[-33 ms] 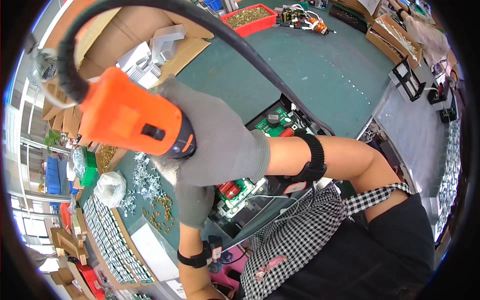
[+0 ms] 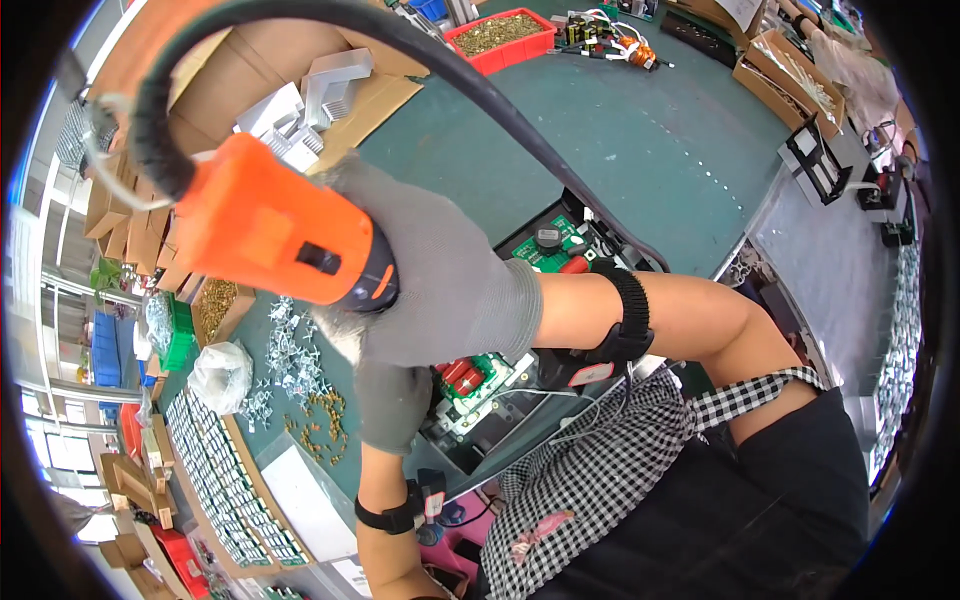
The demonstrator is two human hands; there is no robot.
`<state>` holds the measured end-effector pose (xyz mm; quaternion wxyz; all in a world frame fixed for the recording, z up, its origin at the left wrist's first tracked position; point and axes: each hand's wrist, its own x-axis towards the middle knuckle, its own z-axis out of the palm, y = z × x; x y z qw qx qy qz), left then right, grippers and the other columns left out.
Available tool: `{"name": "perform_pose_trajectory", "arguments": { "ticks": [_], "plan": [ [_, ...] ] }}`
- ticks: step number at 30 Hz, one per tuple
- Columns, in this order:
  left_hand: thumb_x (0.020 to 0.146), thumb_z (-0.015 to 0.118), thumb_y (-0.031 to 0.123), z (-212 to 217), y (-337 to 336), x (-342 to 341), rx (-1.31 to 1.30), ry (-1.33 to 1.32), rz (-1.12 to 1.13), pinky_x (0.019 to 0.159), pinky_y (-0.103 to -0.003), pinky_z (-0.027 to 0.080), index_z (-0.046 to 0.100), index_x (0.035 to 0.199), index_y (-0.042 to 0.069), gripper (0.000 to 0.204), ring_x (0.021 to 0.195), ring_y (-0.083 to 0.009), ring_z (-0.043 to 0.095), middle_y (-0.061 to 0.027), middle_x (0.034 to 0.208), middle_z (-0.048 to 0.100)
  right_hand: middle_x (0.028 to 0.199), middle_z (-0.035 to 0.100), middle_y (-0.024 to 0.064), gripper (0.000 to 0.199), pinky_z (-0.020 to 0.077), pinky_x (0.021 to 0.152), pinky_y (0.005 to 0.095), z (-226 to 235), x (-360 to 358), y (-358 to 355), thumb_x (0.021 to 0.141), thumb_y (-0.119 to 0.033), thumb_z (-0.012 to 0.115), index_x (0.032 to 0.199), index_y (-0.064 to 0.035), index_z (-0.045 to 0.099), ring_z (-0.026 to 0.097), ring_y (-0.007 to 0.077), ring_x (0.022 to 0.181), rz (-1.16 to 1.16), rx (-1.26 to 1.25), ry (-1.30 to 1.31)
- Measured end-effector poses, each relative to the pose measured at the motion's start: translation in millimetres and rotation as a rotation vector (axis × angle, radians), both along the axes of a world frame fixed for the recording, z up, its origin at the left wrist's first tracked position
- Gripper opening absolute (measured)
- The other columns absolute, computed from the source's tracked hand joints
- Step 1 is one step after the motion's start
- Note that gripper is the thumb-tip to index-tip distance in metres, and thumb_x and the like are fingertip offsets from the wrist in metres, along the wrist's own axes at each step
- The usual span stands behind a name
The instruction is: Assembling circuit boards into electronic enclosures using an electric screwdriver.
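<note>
My right hand (image 2: pixel 430 265), in a grey glove, is closed around an orange electric screwdriver (image 2: pixel 262 225). A thick black cable (image 2: pixel 480 95) arches from the tool's rear over the bench. The tool's tip is hidden behind the hand. Just below, my gloved left hand (image 2: pixel 393 408) rests beside a black housing (image 2: pixel 465 452), its fingers hidden behind the right hand. Inside the housing sit green circuit boards (image 2: pixel 484 372) with red cylindrical parts (image 2: pixel 462 377). My right forearm covers the housing's middle.
Silvery small parts (image 2: pixel 290 350) and brass-coloured pieces (image 2: pixel 325 425) lie loose left of my hands. Beyond are a board panel (image 2: pixel 225 480), a white plastic bag (image 2: pixel 220 378), a cardboard box (image 2: pixel 245 75) with metal heatsinks (image 2: pixel 330 90), and a red tray (image 2: pixel 500 40) of small brass-coloured parts.
The screwdriver and my right hand have shifted slightly right and a little downward. My left hand is nearly where it was.
</note>
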<state>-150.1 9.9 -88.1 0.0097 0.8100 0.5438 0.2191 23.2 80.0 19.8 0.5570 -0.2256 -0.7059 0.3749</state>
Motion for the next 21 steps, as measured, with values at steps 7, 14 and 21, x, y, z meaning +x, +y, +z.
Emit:
{"name": "perform_pose_trajectory", "arguments": {
  "ticks": [7,14,21],
  "plan": [
    [0.086,0.064,0.015,3,2,8,-0.044,0.022,0.09,0.072,-0.048,0.047,0.069,0.094,0.003,0.016,0.083,-0.0418,0.062,-0.0202,0.088,0.067,0.102,0.059,0.0151,0.054,0.0499,0.084,0.0379,-2,4,2,0.068,-0.01,0.075,0.115,-0.0022,0.05,0.064,0.0333,0.094,-0.021,-0.024,-0.062],
    [0.086,0.064,0.018,8,-1,11,-0.049,0.036,0.084,0.077,-0.046,0.048,0.065,0.1,0.004,0.019,0.083,-0.0388,0.062,-0.0176,0.091,0.065,0.1,0.06,0.0122,0.057,0.0497,0.085,0.0361,-7,2,1,0.07,-0.013,0.078,0.118,-0.0013,0.05,0.064,0.0275,0.091,-0.117,0.043,-0.049],
    [0.084,0.069,0.013,50,-28,-22,0.061,-0.381,0.251,0.085,-0.038,0.05,0.062,0.11,0.004,0.028,0.096,-0.0341,0.065,-0.0144,0.106,0.067,0.089,0.062,0.0028,0.043,0.0538,0.065,0.0288,-3,5,-5,0.076,-0.013,0.077,0.112,-0.0048,0.056,0.062,0.0119,0.076,-0.062,-0.258,0.085]
  ]
}}
